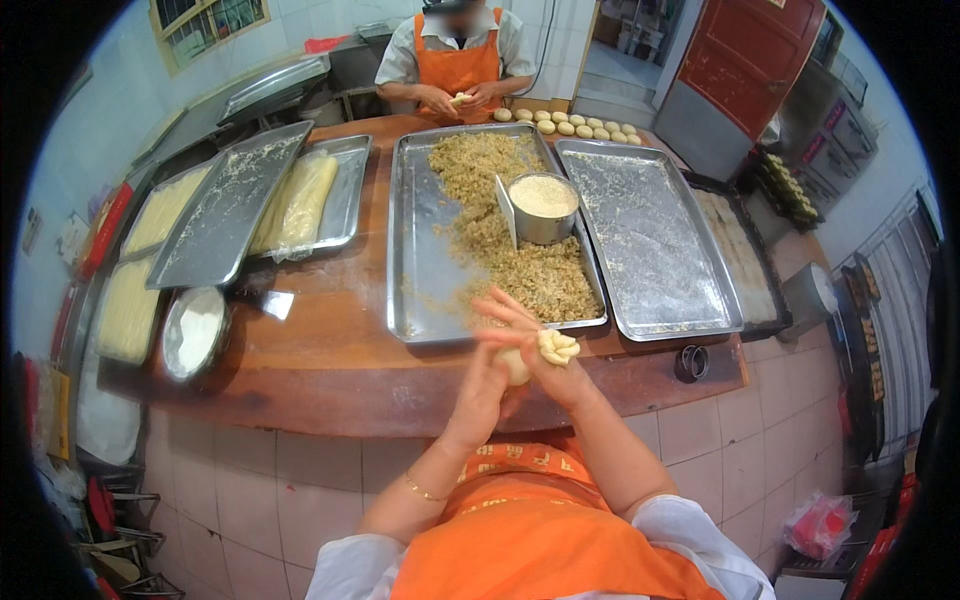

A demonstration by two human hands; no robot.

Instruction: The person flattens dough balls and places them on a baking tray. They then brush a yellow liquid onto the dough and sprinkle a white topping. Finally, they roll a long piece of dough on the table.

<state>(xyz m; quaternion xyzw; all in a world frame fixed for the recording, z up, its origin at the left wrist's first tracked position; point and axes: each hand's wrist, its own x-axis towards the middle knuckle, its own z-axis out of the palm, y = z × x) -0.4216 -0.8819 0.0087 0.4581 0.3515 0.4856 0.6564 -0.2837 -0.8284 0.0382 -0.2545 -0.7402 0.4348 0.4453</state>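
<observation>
Both my hands are raised together over the near edge of the wooden table. A rounded piece of dough (513, 366) lies between my palms, and my left hand (480, 390) is curved around its side. At my right hand (551, 371), a gathered, pleated dough piece (558, 347) sticks up by the thumb; its lower part is hidden. The fingers of one hand are spread and slightly blurred. Just beyond is a metal tray (420, 300) with crumbly brown filling (540, 281). A metal bowl of pale seeds or crumbs (544, 196) and a flat white scraper (506, 211) stand in the filling.
A floury metal tray (652, 247) lies at the right, near ring cutters (691, 363). At the left are a bowl of white flour (195, 330), a tilted tray (232, 202) and plastic-covered dough (307, 199). Across the table a co-worker (457, 60) handles dough beside rows of dough rounds (574, 127).
</observation>
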